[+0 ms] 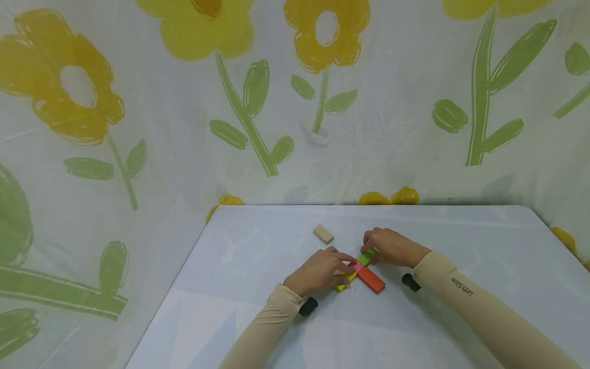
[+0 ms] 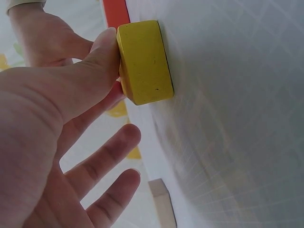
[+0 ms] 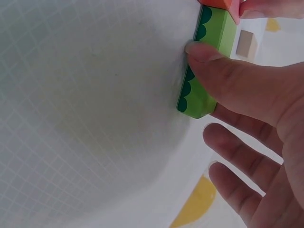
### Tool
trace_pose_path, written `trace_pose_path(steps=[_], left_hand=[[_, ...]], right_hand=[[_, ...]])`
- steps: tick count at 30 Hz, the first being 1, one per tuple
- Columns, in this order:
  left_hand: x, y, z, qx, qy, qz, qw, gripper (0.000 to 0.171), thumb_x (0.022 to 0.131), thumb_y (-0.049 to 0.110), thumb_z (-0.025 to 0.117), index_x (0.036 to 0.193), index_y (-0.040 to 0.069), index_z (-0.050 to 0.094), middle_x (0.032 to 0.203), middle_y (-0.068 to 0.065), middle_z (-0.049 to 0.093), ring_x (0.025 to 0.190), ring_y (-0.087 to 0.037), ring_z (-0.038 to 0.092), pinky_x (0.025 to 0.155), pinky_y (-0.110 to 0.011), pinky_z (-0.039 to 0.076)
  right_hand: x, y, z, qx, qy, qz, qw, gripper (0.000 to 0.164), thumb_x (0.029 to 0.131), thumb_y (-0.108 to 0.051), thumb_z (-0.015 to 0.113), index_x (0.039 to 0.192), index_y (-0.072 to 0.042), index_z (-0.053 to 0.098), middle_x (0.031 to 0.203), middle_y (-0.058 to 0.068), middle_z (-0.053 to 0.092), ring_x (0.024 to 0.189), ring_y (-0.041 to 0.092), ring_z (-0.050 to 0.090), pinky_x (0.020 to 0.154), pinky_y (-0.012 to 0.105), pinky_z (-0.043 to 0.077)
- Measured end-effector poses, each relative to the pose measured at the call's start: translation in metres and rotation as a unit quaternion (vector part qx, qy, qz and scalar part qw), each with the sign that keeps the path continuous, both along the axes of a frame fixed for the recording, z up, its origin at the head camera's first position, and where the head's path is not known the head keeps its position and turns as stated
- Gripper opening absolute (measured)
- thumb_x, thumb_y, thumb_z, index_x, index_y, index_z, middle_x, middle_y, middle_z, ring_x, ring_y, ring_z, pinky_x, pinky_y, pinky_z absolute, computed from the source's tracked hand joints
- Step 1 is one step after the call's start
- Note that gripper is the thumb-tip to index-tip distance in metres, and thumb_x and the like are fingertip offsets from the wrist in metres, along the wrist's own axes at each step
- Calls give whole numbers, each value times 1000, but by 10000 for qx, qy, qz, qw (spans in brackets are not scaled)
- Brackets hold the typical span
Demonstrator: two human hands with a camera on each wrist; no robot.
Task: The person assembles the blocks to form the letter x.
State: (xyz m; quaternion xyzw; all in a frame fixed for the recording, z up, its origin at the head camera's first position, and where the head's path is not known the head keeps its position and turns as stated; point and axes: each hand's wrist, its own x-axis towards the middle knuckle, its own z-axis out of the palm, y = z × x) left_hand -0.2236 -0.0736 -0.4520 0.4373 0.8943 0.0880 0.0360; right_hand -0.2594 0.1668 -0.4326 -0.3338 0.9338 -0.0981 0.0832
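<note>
Sleeve (image 1: 484,318) reads "LetsSlim"; hands (image 1: 315,271) (image 1: 393,247) pinch blocks (image 2: 146,61) (image 3: 200,99).

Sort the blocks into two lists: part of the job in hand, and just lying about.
In the job:
Yellow rectangular block, held by the left hand
Green rectangular block with dark scalloped edging, held by the right hand
Pink block, between those two
Red rectangular block, beside the pink one

Apparently just lying about:
Plain wooden rectangular block, apart and untouched
</note>
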Motion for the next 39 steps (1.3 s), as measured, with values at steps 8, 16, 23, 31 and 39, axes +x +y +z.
trace_pose_path(steps=[8, 16, 23, 31, 39], left_hand=[[-2, 1, 0, -93, 28, -18, 10000, 33, 94, 32, 77, 126, 26, 76, 138, 13, 68, 117, -12, 61, 87, -17, 48], [-1, 0, -1, -58, 53, -13, 10000, 33, 94, 33, 77, 126, 27, 76, 137, 13, 68, 116, -12, 61, 88, -17, 48], [-1, 0, 1, -59, 87, -56, 9999, 32, 94, 32, 77, 126, 26, 76, 137, 12, 68, 116, -13, 62, 88, -18, 49], [0, 0, 1, -48, 65, -65, 9999, 32, 94, 32, 77, 126, 27, 76, 137, 12, 68, 115, -12, 62, 87, -18, 49], [-1, 0, 0, -25, 92, -110, 9999, 32, 94, 32, 77, 126, 26, 76, 137, 12, 69, 115, -13, 62, 88, -18, 49]], right_hand=[[-1, 2, -1, -76, 120, 174, 9997, 28, 80, -15, 88, 108, -18, 83, 103, 0, 72, 94, 16, 63, 85, 36, 58], [1, 1, -4, -85, 65, 26, 9999, 31, 81, -16, 89, 111, -16, 82, 106, 1, 72, 97, 18, 65, 89, 38, 59], [5, 1, 1, -124, 131, -13, 9998, 45, 83, -15, 87, 126, -9, 74, 118, 7, 73, 109, 27, 67, 97, 46, 58], [11, 3, 5, -287, 182, -95, 9994, 42, 87, -16, 84, 127, -9, 73, 120, 8, 72, 110, 27, 66, 96, 46, 58], [23, 7, 3, -745, -15, -589, 9955, 41, 88, -20, 83, 127, -11, 73, 122, 8, 70, 114, 28, 65, 97, 47, 58]])
